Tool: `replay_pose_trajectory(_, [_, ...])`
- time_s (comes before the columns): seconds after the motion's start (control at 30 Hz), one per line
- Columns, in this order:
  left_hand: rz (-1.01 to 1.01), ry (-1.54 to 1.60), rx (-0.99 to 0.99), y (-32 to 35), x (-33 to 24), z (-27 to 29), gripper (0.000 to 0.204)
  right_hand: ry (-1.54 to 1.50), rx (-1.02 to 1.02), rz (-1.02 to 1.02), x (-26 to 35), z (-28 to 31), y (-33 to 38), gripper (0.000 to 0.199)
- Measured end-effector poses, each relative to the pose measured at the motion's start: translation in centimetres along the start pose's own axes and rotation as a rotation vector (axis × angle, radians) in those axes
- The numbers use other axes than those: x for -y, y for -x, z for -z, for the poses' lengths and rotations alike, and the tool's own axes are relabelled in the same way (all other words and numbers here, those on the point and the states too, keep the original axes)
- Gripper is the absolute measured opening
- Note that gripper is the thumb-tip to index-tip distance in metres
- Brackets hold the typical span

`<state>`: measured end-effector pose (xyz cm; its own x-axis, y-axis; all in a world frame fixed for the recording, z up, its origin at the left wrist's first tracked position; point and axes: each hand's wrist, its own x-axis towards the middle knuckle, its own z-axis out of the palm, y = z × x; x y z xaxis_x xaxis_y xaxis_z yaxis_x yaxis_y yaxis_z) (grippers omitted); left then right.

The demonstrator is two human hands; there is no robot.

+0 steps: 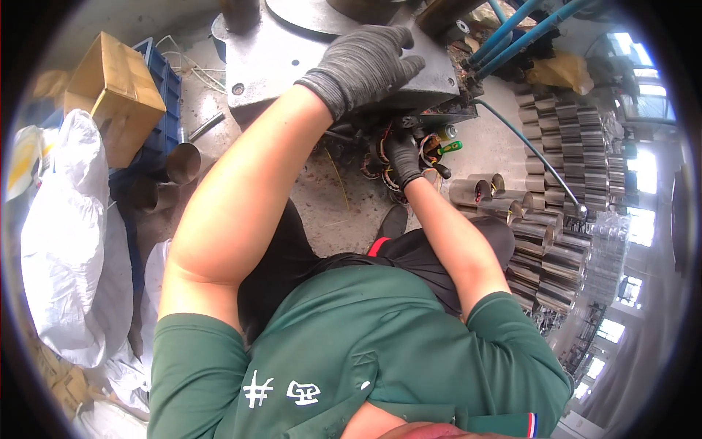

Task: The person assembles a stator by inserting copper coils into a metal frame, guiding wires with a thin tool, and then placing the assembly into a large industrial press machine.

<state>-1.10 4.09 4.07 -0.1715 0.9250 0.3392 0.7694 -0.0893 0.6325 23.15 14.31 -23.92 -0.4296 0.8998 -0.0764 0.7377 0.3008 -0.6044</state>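
Observation:
My left hand (365,67), in a grey knit glove, is over the metal machine bed (267,69). Its thumb and fingers are apart, and I see nothing held. Lower down, my right hand (404,155), gloved in the same grey, reaches below the front edge of the bed into a cluster of wire-wound rings (371,167) with reddish and dark coils. Shadow and clutter hide its fingers. Beside it lie a green-handled tool (450,147) and a small green can (447,132).
Shiny metal cylinders (545,245) lie stacked at right, with more rows (574,154) behind. Blue hoses (515,33) run at upper right. To the left are a cardboard box (121,102), a blue crate (170,95), white sacks (66,241) and a loose metal tube (183,162).

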Motion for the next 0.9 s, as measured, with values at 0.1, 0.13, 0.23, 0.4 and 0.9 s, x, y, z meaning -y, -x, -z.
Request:
replay_pose_trajectory(0.1, [0.007,0.025,0.124,0.0,-1.5,-0.9,0.052,0.648,-0.033,-0.006,-11.1,-5.2,-1.1,0.065])
replay_pose_trajectory(0.13, [0.019,-0.004,0.131,0.6,-1.3,-0.6,0.051,0.589,0.051,0.030,-9.7,-6.1,-0.2,0.060])
replay_pose_trajectory(0.23, [0.064,-0.050,0.147,1.6,-1.2,-0.2,0.051,0.626,0.231,0.151,-5.5,-6.2,1.6,0.059])
replay_pose_trajectory(0.4, [0.031,-0.087,0.177,2.5,-1.2,-0.5,0.051,0.536,0.354,-0.018,0.3,-2.6,2.5,0.069])
replay_pose_trajectory(0.9, [0.085,0.064,0.098,3.5,-1.6,1.0,0.051,-1.446,0.319,-0.333,15.0,16.5,7.1,0.057])
